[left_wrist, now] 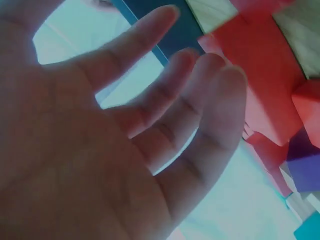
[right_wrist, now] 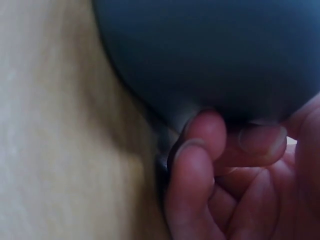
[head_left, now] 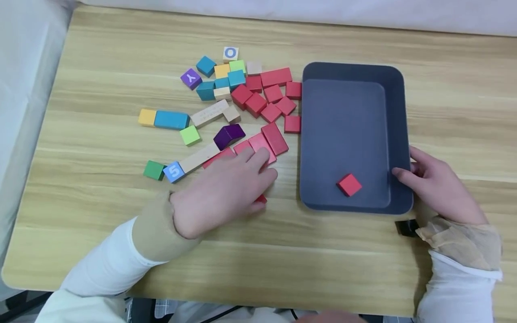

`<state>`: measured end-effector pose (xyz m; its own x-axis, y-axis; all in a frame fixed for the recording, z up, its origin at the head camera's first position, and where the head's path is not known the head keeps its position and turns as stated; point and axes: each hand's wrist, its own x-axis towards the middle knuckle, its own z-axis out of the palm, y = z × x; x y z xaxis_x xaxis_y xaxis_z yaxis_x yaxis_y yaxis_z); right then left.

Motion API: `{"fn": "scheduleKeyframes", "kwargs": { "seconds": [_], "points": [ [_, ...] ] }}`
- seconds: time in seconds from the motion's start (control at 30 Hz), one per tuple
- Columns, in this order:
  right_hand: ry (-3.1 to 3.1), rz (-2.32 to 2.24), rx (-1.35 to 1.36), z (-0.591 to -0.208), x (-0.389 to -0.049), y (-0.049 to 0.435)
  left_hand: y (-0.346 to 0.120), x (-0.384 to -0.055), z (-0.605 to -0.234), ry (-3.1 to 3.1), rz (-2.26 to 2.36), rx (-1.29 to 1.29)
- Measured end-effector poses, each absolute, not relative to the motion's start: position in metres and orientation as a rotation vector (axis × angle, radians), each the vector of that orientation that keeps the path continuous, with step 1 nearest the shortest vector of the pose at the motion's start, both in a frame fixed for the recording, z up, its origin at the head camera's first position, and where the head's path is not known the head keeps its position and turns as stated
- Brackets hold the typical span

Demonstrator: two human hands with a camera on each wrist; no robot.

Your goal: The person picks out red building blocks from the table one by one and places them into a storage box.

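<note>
My left hand [head_left: 224, 190] reaches over a group of red wooden blocks, fingers loosely bent and spread. In the left wrist view the palm holds nothing, and the fingertips lie close to a large red block [left_wrist: 262, 75]; whether they touch it I cannot tell. Part of another red block [head_left: 261, 198] shows under the hand. On the right, my right hand [head_left: 446, 190] grips the side of a dark grey tray [head_left: 343, 130], thumb over the rim and fingers curled at the outer wall. One red cube [head_left: 349, 185] lies inside the tray, near its front.
Several red blocks [head_left: 256, 105] crowd the tray's left side. Further left lie blue [head_left: 171, 120], green [head_left: 154, 170], purple [head_left: 229, 136] and plain wooden blocks [head_left: 209, 113]. A small black object [head_left: 407, 228] sits by the tray's front right corner.
</note>
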<state>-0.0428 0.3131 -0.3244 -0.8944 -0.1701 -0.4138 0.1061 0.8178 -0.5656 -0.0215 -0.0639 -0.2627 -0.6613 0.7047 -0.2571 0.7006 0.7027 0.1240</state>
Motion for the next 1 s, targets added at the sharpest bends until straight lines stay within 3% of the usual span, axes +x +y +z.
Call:
{"fn": "scheduleKeyframes", "kwargs": {
  "seconds": [0.37,0.73,1.0],
  "points": [
    [2.528,-0.83,-0.06,-0.319,-0.046,0.312,-0.058,-0.012,-0.263,2.645,-0.077,0.972],
    [2.504,-0.807,-0.059,-0.318,-0.046,0.311,-0.045,0.007,-0.271,2.582,-0.16,1.052],
    [2.513,-0.794,-0.059,-0.315,-0.043,0.311,-0.052,-0.003,-0.262,2.481,0.038,1.147]
  ]
}}
